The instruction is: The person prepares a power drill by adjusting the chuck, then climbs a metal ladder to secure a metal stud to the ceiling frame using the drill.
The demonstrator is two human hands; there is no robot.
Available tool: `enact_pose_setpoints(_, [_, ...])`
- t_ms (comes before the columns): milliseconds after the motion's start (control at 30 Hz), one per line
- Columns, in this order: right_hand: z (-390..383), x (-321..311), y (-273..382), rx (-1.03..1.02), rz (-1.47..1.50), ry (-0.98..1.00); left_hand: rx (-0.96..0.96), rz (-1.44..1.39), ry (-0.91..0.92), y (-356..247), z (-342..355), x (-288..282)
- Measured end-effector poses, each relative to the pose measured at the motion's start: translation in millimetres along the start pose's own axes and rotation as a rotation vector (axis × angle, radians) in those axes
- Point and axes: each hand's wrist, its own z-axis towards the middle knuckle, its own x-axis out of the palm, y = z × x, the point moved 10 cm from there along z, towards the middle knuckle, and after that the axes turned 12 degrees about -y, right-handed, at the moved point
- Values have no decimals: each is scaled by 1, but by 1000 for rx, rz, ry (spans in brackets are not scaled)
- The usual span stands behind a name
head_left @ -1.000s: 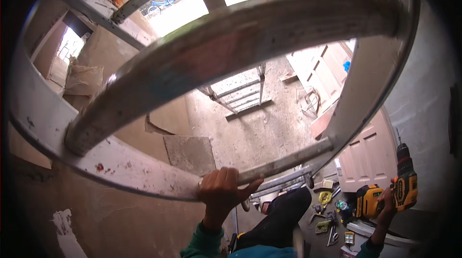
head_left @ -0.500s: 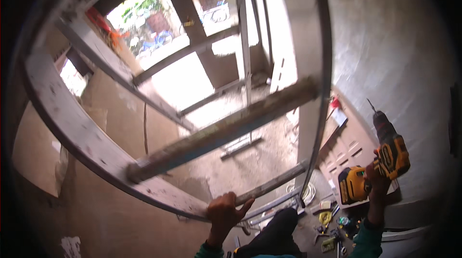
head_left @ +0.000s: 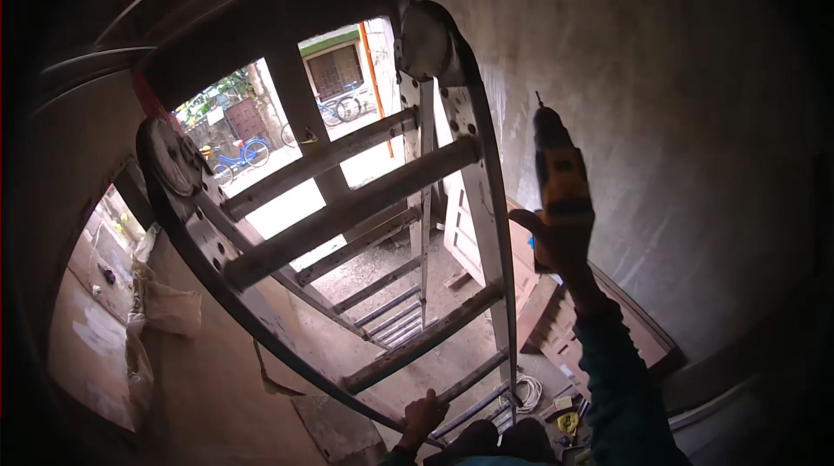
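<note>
My right hand [head_left: 559, 244] is raised at the right of the ladder and is wrapped round the grip of a yellow and black cordless drill [head_left: 565, 172]. The drill stands nearly upright before the wall, its thin bit pointing up. Its battery end is hidden by my hand and forearm. Low down, my left hand [head_left: 426, 414] is closed on the left side rail of a metal folding ladder [head_left: 356, 197], beside a rung. The ladder fills the middle, with round hinges at its top and dark spots on its rails.
A grey plastered wall [head_left: 660, 118] rises at the right, with pinkish panels [head_left: 569, 340] leaning along its foot. Coiled white cable [head_left: 524, 393] and a yellow item [head_left: 568, 422] lie on the floor. Bicycles [head_left: 243, 156] show through the dark-framed opening. At left is a wall opening [head_left: 109, 249].
My right hand has lifted the drill up and to the left, away from low at the right. The view has shifted, bringing the ladder's top hinges into sight. My left hand stays on the ladder.
</note>
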Motion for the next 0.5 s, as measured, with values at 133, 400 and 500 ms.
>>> enact_pose_setpoints(133, [8,25,-7,156,-3,59,5,36,85,5,17,24])
enact_pose_setpoints(400, [-14,50,-6,236,1,150,31,82,269,5,18,40])
enact_pose_setpoints(500, [-40,70,-23,167,19,200,26,133,427,9,10,38])
